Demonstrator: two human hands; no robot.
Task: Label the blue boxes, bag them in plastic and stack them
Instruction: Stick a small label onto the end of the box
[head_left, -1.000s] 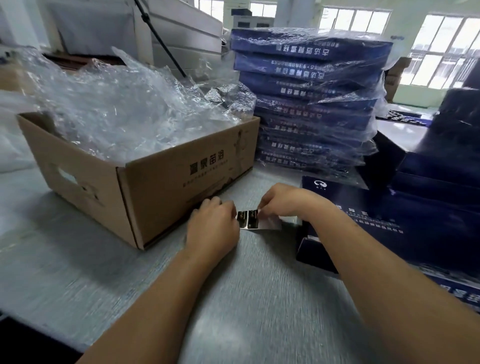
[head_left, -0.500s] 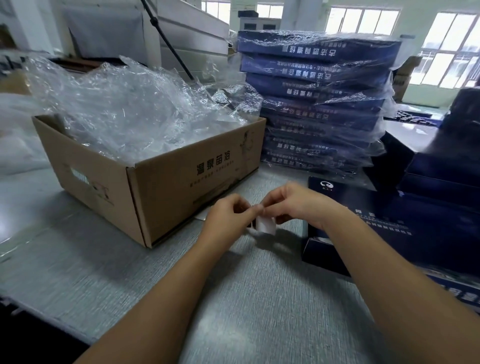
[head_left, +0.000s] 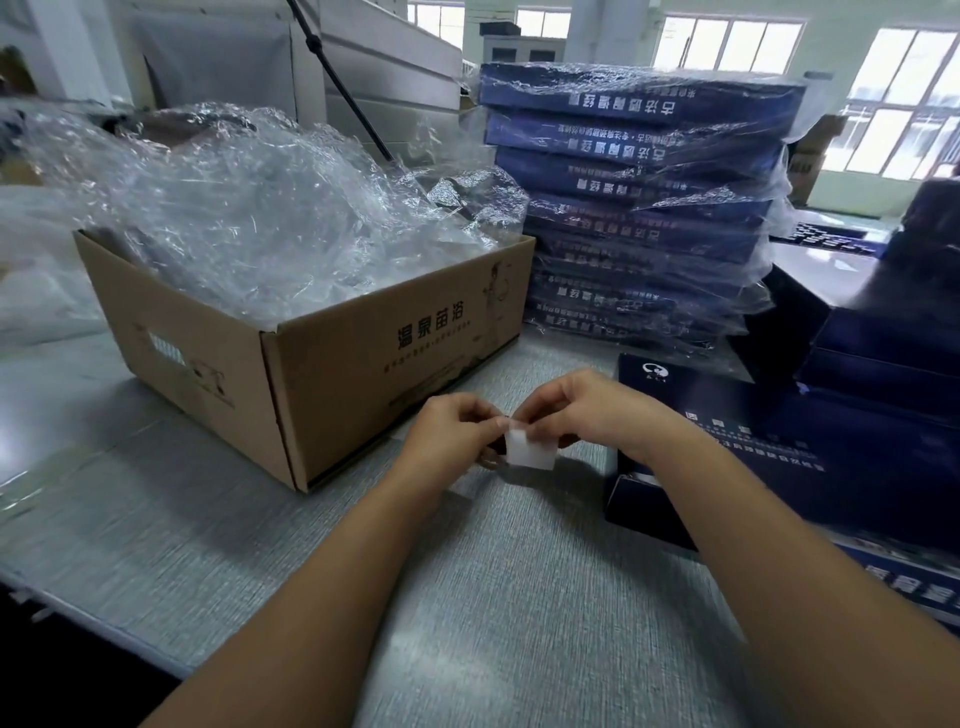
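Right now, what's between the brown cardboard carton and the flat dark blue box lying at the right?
Head view: the left hand and right hand pinching a small white label above bare grey tabletop.

Bare desk (head_left: 519, 597) before me; cardboard box (head_left: 322, 374) blocks my left, blue boxes (head_left: 779, 457) my right.

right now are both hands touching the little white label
Touching. The head view shows the left hand and the right hand each pinching the top edge of the white label with their fingers.
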